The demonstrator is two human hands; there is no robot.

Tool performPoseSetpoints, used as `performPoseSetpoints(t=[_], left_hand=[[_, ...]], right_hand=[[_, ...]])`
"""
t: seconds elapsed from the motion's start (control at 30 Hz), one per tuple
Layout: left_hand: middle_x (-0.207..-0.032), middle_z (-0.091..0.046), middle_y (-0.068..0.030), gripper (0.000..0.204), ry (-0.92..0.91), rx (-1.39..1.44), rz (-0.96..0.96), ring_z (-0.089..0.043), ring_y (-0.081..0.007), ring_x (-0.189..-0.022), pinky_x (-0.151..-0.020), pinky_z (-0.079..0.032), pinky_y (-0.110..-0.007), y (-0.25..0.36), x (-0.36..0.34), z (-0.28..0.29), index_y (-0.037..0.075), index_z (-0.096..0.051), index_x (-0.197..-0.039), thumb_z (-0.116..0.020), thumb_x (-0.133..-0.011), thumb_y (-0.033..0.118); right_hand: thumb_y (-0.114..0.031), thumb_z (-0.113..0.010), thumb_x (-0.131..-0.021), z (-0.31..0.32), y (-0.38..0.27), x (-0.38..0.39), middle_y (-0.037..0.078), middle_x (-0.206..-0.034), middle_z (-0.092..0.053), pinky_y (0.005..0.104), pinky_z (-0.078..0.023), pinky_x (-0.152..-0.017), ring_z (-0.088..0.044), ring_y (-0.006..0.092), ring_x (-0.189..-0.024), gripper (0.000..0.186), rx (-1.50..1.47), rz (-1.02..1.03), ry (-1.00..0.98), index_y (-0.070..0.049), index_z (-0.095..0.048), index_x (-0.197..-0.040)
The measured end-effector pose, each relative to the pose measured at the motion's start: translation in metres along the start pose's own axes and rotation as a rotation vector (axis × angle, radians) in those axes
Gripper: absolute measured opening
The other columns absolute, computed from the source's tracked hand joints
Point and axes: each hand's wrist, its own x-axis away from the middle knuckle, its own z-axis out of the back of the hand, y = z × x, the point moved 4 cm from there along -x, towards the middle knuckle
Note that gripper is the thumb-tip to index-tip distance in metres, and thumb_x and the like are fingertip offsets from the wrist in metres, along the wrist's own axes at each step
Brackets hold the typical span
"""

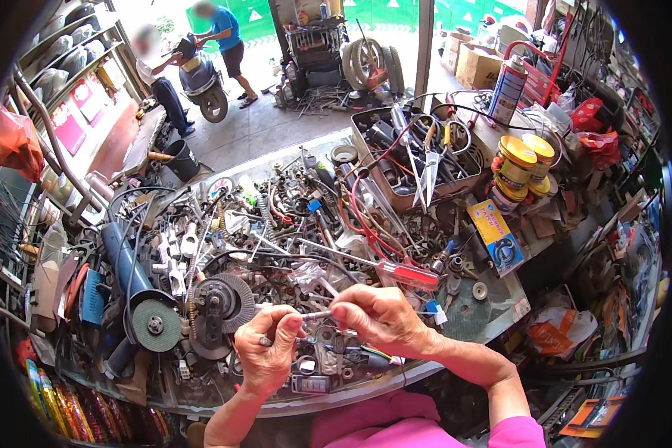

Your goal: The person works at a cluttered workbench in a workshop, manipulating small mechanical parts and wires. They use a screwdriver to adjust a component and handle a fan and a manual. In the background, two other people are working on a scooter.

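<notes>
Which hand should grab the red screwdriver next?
Probably the right hand: the red screwdriver lies just beyond it, while the left hand is farther off. Both seem busy with a small metal rod.

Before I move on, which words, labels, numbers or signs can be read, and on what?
Box: bold print, legible; wording withheld.
Spray can: print too small.
Yellow tins: label print too small.
Green barrier: white triangle signs, inner marks too small.
Held rod: no legible text.

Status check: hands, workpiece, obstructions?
Left hand and right hand pinching. Slim metal rod between fingertips. Red-handled screwdriver lying just beyond right hand.
</notes>
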Motion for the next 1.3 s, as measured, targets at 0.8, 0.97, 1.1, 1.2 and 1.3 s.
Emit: performPoseSetpoints(t=[0.8, 0.97, 1.1, 1.2, 1.3], left_hand=[[-0.075, -0.067, -0.0023, 0.013, -0.178, 0.245, 0.253, -0.055, -0.0025, -0.055, -0.046, -0.041, -0.017, 0.001, -0.003, -0.001, -0.002, -0.069, -0.099, -0.073, -0.091, 0.008], [-0.073, -0.065, 0.0011, 0.012, -0.226, 0.219, 0.215, -0.053, -0.0008, -0.056, -0.046, -0.039, -0.017, -0.002, 0.001, -0.006, 0.0, -0.069, -0.098, -0.075, -0.089, 0.005], [-0.072, -0.065, 0.0006, 0.012, -0.215, 0.187, 0.214, -0.053, -0.0014, -0.054, -0.046, -0.039, -0.017, -0.001, 0.003, -0.006, -0.001, -0.069, -0.096, -0.073, -0.092, 0.01], [-0.072, -0.065, -0.0015, 0.016, -0.194, 0.167, 0.216, -0.052, -0.0025, -0.052, -0.044, -0.038, -0.018, 0.0, 0.002, -0.007, -0.001, -0.069, -0.095, -0.068, -0.096, 0.015], [-0.071, -0.065, -0.0041, 0.023, -0.181, 0.199, 0.237, -0.051, -0.0038, -0.049, -0.043, -0.038, -0.018, -0.005, 0.001, -0.004, -0.001, -0.069, -0.095, -0.064, -0.099, 0.021]], right_hand=[[-0.01, -0.069, -0.095, 0.003, -0.016, 0.002, 0.0, -0.087, -0.067, 0.0203, -0.048, -0.062, -0.059, 0.0028, -0.074, 0.023, -0.102, 0.042, 0.041, 0.0, -0.064, -0.115], [-0.012, -0.072, -0.094, -0.003, -0.009, 0.002, 0.0, -0.085, -0.068, 0.0181, -0.046, -0.059, -0.059, 0.0015, -0.07, 0.031, -0.278, 0.067, -0.05, -0.001, -0.063, -0.121], [-0.014, -0.073, -0.093, -0.007, -0.005, 0.003, 0.0, -0.081, -0.069, 0.0178, -0.045, -0.058, -0.058, 0.0018, -0.068, 0.025, -0.486, -0.142, 0.004, 0.0, -0.065, -0.112], [-0.011, -0.072, -0.093, -0.01, -0.003, 0.003, -0.002, -0.083, -0.066, 0.0173, -0.043, -0.059, -0.056, 0.0012, -0.069, 0.024, -0.471, 0.002, 0.095, 0.001, -0.065, -0.112], [-0.009, -0.073, -0.092, -0.002, -0.016, -0.003, -0.003, -0.084, -0.063, 0.0177, -0.044, -0.061, -0.055, 0.0009, -0.071, 0.026, -0.226, 0.231, 0.078, 0.001, -0.064, -0.114]])
